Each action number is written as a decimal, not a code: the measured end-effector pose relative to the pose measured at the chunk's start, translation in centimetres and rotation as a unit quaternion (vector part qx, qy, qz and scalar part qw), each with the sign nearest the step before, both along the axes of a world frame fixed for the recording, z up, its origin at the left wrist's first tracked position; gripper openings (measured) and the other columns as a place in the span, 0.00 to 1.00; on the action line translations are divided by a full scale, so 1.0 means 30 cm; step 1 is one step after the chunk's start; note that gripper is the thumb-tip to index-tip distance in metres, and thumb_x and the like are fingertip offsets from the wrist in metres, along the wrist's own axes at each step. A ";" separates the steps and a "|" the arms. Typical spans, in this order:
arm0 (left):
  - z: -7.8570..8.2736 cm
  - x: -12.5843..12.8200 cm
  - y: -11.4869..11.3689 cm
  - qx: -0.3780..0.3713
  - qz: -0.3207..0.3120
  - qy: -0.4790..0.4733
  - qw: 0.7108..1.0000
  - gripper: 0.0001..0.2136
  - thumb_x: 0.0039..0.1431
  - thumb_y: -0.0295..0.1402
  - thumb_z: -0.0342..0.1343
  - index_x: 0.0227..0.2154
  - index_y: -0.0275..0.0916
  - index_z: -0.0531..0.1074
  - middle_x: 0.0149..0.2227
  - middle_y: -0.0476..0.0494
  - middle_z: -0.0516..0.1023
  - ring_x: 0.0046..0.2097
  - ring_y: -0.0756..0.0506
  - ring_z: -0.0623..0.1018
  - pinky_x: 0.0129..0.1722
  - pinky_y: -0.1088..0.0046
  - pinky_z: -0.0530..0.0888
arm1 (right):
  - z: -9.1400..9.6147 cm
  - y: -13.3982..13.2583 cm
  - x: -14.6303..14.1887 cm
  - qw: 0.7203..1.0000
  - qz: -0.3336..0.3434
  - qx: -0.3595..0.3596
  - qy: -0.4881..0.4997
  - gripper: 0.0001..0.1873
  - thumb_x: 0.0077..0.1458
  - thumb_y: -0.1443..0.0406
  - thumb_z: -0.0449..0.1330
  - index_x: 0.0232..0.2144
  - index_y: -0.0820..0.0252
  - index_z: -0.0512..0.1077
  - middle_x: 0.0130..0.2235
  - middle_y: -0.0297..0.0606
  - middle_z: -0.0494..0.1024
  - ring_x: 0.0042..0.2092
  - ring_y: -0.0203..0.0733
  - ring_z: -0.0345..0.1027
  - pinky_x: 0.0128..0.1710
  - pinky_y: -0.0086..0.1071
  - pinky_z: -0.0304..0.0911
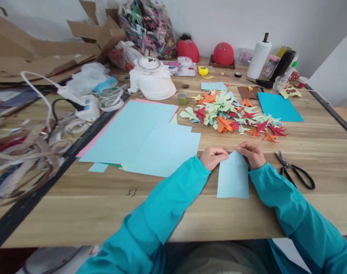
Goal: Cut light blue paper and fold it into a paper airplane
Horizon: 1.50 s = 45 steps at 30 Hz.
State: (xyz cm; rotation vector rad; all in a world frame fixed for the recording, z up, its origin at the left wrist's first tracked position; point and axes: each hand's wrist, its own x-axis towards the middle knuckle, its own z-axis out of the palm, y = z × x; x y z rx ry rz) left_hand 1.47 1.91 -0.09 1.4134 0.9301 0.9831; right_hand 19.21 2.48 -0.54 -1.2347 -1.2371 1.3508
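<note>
A small light blue paper sheet (233,179) lies on the wooden table (105,205) in front of me. Its far corners are folded inward to a point. My left hand (212,156) is closed, pinching the left fold of that paper. My right hand (252,154) is closed too, pressing on the right fold. Both arms wear teal sleeves. Just beyond my hands lies a pile of folded paper planes (233,114) in green, orange, red and blue.
Black scissors (295,170) lie right of my right hand. A stack of large light blue and pink sheets (142,137) lies to the left. A teal sheet (277,106), paper towel roll (259,59), white container (152,78), cardboard (48,53) and cables (48,99) crowd the back and left.
</note>
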 end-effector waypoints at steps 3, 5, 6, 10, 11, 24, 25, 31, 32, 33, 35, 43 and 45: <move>0.010 -0.001 -0.004 -0.023 0.004 -0.016 1.000 0.05 0.39 0.31 0.57 0.15 0.36 0.72 0.18 0.51 0.68 0.23 0.52 0.66 0.25 0.74 0.62 | 0.012 0.011 0.008 0.999 -0.041 -0.026 0.016 0.16 0.33 0.55 0.67 0.19 0.59 0.69 0.16 0.29 0.65 0.18 0.30 0.53 0.16 0.26 0.45; 0.021 -0.002 -0.007 -0.048 -0.001 -0.028 0.998 0.06 0.39 0.32 0.56 0.14 0.36 0.71 0.17 0.51 0.68 0.21 0.52 0.66 0.23 0.74 0.62 | 0.023 0.018 0.014 0.995 -0.074 -0.053 0.037 0.15 0.30 0.57 0.68 0.18 0.59 0.69 0.15 0.29 0.65 0.18 0.30 0.54 0.16 0.26 0.46; 0.026 -0.002 -0.008 -0.057 -0.005 -0.034 0.998 0.07 0.39 0.32 0.56 0.13 0.36 0.71 0.16 0.50 0.68 0.20 0.52 0.66 0.22 0.74 0.62 | 0.028 0.021 0.016 0.993 -0.084 -0.065 0.049 0.15 0.28 0.58 0.68 0.18 0.59 0.69 0.15 0.29 0.66 0.18 0.31 0.55 0.16 0.27 0.46; 0.028 -0.007 -0.008 -0.068 -0.004 -0.051 0.996 0.06 0.37 0.32 0.57 0.13 0.36 0.71 0.15 0.51 0.68 0.19 0.53 0.65 0.21 0.75 0.62 | 0.042 0.020 0.011 0.989 -0.094 -0.086 0.072 0.13 0.27 0.61 0.68 0.17 0.59 0.69 0.16 0.30 0.67 0.18 0.32 0.57 0.17 0.27 0.49; 0.023 -0.008 -0.007 -0.069 -0.001 -0.054 0.996 0.06 0.37 0.32 0.57 0.13 0.36 0.71 0.15 0.51 0.68 0.19 0.53 0.65 0.21 0.75 0.62 | 0.042 0.018 0.008 0.989 -0.094 -0.086 0.075 0.13 0.27 0.61 0.68 0.17 0.59 0.69 0.16 0.30 0.67 0.19 0.33 0.57 0.17 0.28 0.49; 0.000 0.003 -0.014 -0.041 -0.007 0.010 0.999 0.10 0.41 0.38 0.60 0.18 0.34 0.71 0.18 0.51 0.67 0.22 0.53 0.63 0.22 0.76 0.58 | 0.030 -0.019 -0.017 0.997 0.076 0.006 -0.016 0.17 0.35 0.54 0.67 0.20 0.60 0.70 0.19 0.29 0.68 0.21 0.30 0.57 0.21 0.27 0.52; -0.001 0.005 -0.014 -0.031 -0.010 0.011 0.999 0.10 0.41 0.37 0.59 0.18 0.34 0.71 0.19 0.51 0.68 0.23 0.53 0.63 0.23 0.76 0.59 | 0.032 -0.021 -0.019 0.996 0.089 0.008 -0.019 0.17 0.35 0.54 0.67 0.20 0.61 0.70 0.19 0.29 0.68 0.21 0.30 0.57 0.21 0.27 0.52; -0.018 0.010 -0.018 0.001 -0.002 0.035 0.999 0.10 0.45 0.38 0.57 0.20 0.35 0.71 0.19 0.51 0.66 0.23 0.53 0.62 0.22 0.76 0.57 | 0.032 -0.019 -0.019 0.991 0.128 0.007 -0.026 0.17 0.33 0.56 0.69 0.21 0.62 0.70 0.20 0.29 0.68 0.22 0.30 0.57 0.22 0.26 0.52; -0.018 0.011 -0.019 0.010 -0.002 0.037 0.999 0.10 0.45 0.38 0.57 0.20 0.35 0.71 0.19 0.51 0.66 0.23 0.53 0.62 0.23 0.75 0.58 | 0.031 -0.018 -0.018 0.992 0.126 0.006 -0.022 0.17 0.33 0.56 0.69 0.20 0.62 0.70 0.19 0.29 0.67 0.22 0.30 0.57 0.22 0.26 0.51; -0.016 0.010 -0.021 0.020 -0.004 0.037 0.999 0.10 0.46 0.37 0.57 0.20 0.35 0.71 0.20 0.50 0.66 0.23 0.53 0.62 0.23 0.75 0.58 | 0.031 -0.018 -0.018 0.992 0.124 0.004 -0.018 0.17 0.34 0.56 0.69 0.20 0.62 0.70 0.19 0.29 0.67 0.22 0.30 0.57 0.22 0.26 0.51; -0.011 0.010 -0.023 0.035 -0.009 0.035 0.999 0.10 0.46 0.36 0.57 0.18 0.35 0.71 0.20 0.50 0.66 0.23 0.53 0.63 0.23 0.75 0.58 | 0.031 -0.018 -0.017 0.993 0.121 -0.007 -0.010 0.16 0.34 0.57 0.68 0.19 0.62 0.71 0.18 0.29 0.67 0.22 0.30 0.56 0.22 0.26 0.50; -0.002 0.006 -0.017 -0.047 -0.005 -0.004 0.999 0.09 0.40 0.36 0.60 0.17 0.34 0.72 0.18 0.51 0.68 0.22 0.53 0.64 0.23 0.76 0.59 | 0.023 -0.013 -0.006 0.995 0.094 -0.022 0.016 0.10 0.33 0.62 0.68 0.18 0.61 0.74 0.19 0.30 0.71 0.23 0.32 0.60 0.23 0.28 0.53; -0.001 0.003 -0.011 -0.099 0.028 -0.039 0.994 0.10 0.40 0.38 0.61 0.19 0.35 0.74 0.18 0.51 0.70 0.23 0.52 0.66 0.24 0.76 0.61 | 0.019 -0.003 0.003 0.996 0.035 -0.043 0.068 0.09 0.33 0.62 0.68 0.19 0.60 0.73 0.19 0.30 0.71 0.22 0.33 0.60 0.22 0.28 0.53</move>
